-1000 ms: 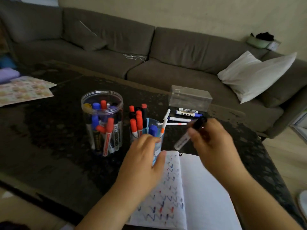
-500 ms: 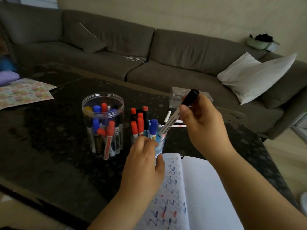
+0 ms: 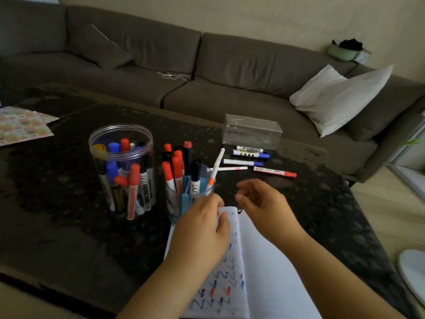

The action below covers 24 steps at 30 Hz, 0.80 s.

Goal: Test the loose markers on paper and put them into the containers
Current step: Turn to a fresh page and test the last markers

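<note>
Head view: left hand (image 3: 202,229) rests on open white notebook (image 3: 264,272), steadying page; right hand (image 3: 264,203) hovers, grip loose, empty. Loose markers (image 3: 250,155) lie on dark table (image 3: 57,203) beyond small blue-divided clear cup (image 3: 188,196), awaiting test.

Black speckled table (image 3: 69,238); grey-brown sofa (image 3: 230,65) across the upper frame with a white pillow (image 3: 338,97); pastel floral paper (image 3: 20,125) at left; red, blue, black marker caps (image 3: 177,162); notebook (image 3: 230,284) with blue and red zigzags
</note>
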Motion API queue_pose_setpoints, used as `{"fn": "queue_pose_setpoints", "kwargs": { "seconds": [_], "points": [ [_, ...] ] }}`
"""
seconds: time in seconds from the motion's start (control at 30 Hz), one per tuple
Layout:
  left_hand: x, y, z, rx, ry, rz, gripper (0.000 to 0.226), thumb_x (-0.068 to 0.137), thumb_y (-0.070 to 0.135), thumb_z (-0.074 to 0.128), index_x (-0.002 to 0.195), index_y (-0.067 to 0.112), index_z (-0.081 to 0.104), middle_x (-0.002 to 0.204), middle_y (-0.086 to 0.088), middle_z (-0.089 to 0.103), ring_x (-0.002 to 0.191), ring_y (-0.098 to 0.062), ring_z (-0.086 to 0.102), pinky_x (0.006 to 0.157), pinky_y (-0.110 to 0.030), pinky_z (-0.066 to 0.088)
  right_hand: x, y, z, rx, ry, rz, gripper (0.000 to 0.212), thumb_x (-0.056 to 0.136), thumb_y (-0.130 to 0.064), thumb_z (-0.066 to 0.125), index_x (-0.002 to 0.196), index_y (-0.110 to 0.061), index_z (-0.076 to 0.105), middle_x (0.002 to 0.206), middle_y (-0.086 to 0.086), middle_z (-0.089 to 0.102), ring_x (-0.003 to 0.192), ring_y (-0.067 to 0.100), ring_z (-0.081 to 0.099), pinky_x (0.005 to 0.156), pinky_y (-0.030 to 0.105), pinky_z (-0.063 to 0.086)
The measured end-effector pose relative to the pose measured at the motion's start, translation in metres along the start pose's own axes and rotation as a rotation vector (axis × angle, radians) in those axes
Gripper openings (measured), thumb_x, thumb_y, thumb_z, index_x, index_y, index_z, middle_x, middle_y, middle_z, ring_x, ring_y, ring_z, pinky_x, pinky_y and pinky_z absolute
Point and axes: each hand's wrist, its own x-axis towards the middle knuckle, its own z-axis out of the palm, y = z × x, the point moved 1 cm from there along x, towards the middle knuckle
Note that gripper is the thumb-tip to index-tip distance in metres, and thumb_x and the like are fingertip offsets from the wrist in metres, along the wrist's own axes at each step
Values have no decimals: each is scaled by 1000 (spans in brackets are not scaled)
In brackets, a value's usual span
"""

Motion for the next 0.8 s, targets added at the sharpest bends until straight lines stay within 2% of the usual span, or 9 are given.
{"fn": "queue_pose_setpoints", "kwargs": {
  "seconds": [0.07, 0.13, 0.2, 0.3, 0.37, 0.5, 0.6, 0.8],
  "points": [
    [3, 5, 8, -11, -43, 15, 14, 93, 27, 48, 105, 23, 54, 98, 13, 53, 86, -3, 50, 73, -14, 39, -4, 26, -11, -45, -9, 104, 19, 89, -25, 62, 104, -35, 56, 92, -19, 60, 84, -6, 57, 63, 8, 41],
    [8, 8, 19, -7, -72, 39, 9, 92, 25, 49, 100, 24, 54, 90, 14, 51, 79, -2, 46, 65, -10, 33, -8, 52, -21, -107, -12, 189, 18, 91, -26, 60, 108, -32, 58, 99, -14, 62, 86, -3, 56, 69, 10, 39],
    [13, 12, 32, 5, -108, 44, 10, 92, 24, 50, 101, 24, 54, 92, 12, 52, 78, -3, 47, 60, -8, 33, -11, 76, -31, -157, -11, 258, 22, 92, -25, 58, 115, -26, 60, 108, -8, 63, 91, 2, 56, 78, 14, 41],
    [20, 20, 50, -2, -142, 35, 16, 93, 26, 49, 109, 23, 53, 104, 10, 54, 87, -4, 51, 68, -9, 39, -9, 101, -47, -222, 6, 318, 30, 94, -24, 55, 124, -21, 57, 121, -2, 60, 101, 10, 57, 86, 19, 43],
    [25, 26, 61, -19, -144, 29, 17, 93, 27, 50, 110, 23, 53, 106, 9, 54, 90, -4, 51, 72, -13, 41, 0, 116, -58, -319, 28, 294, 35, 94, -22, 54, 129, -17, 55, 128, 3, 56, 110, 16, 56, 93, 22, 40],
    [34, 35, 80, -30, -151, 19, 19, 92, 28, 52, 110, 24, 53, 101, 14, 49, 87, -3, 49, 63, -5, 36, 39, 144, -75, -502, 21, 273, 46, 95, -23, 51, 139, -14, 43, 141, 8, 45, 128, 24, 44, 107, 30, 31],
    [40, 36, 90, -24, -151, 12, 19, 92, 29, 53, 111, 25, 53, 101, 15, 49, 86, -3, 50, 63, -4, 35, 79, 161, -76, -588, -6, 222, 51, 97, -22, 47, 144, -11, 33, 148, 13, 36, 135, 28, 34, 112, 32, 24],
    [46, 32, 100, -13, -152, -27, 20, 93, 29, 52, 113, 25, 52, 99, 15, 47, 86, -3, 50, 65, -5, 37, 145, 183, -56, -665, -153, 252, 55, 100, -20, 38, 150, -16, 16, 158, 5, 14, 145, 26, 11, 117, 47, 16]
  ]
}}
